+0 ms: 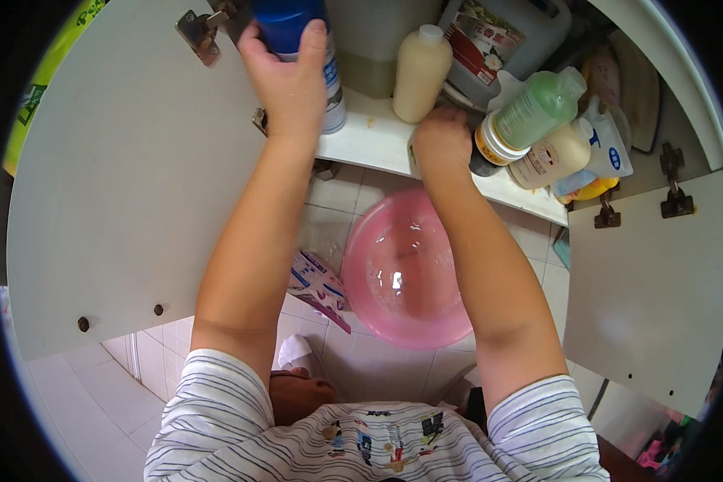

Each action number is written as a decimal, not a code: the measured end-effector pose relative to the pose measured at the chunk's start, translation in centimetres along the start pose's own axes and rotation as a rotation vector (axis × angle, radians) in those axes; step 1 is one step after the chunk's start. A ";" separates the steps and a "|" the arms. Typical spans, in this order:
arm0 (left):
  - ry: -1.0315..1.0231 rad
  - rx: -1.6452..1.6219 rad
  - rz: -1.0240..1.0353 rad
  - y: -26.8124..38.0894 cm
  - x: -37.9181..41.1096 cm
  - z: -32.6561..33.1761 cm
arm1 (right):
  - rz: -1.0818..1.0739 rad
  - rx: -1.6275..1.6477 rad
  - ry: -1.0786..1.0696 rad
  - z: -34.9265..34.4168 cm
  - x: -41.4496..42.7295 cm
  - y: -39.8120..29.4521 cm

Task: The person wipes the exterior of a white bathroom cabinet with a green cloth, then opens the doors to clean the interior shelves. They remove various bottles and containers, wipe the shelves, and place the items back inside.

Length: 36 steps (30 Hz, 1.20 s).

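Note:
My left hand (290, 90) is wrapped around a spray can (335, 99) with a blue cap (289, 27), upright at the left end of the white cabinet shelf (370, 135). My right hand (442, 141) is low on the shelf, fingers curled and turned away from view. A small greenish edge shows beside it, but what it touches is hidden. Just left of that hand stands a cream bottle (420, 78) with a white cap. To its right are a white tub (500, 135) with an orange label and a tilted green translucent bottle (533, 114).
A grey jug (494, 45) and a large cloudy container (367, 48) stand behind. A labelled cream bottle (551, 156) and a white pouch (608, 141) crowd the right. Both cabinet doors, left (114, 181) and right (644, 289), hang open. Below, a pink basin (361, 283) of water adjoins a printed packet (319, 283).

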State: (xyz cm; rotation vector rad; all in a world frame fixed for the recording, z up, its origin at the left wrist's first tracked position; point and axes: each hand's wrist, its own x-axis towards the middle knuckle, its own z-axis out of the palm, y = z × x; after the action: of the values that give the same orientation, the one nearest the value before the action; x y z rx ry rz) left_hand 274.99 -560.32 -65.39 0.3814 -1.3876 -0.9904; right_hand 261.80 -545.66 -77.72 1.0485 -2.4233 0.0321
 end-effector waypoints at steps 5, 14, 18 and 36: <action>-0.022 0.343 0.232 -2.9 1.8 0.4 | -0.014 -0.018 -0.168 -1.4 0.1 -0.7; -0.139 0.709 -0.180 -1.8 -8.4 -0.7 | -0.006 0.009 -0.151 -0.5 0.2 -0.3; -0.098 0.748 -0.206 -1.9 -8.8 0.0 | 0.006 -0.016 -0.180 -0.9 0.0 -0.3; -0.275 0.577 0.076 -0.4 -7.7 8.9 | 0.038 0.180 -0.219 -1.9 0.1 -0.6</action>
State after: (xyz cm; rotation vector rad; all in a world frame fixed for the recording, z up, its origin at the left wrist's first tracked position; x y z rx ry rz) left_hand 267.50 -551.83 -68.79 0.6286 -1.9235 -0.5766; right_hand 262.96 -545.76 -76.12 1.1362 -2.6784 0.1593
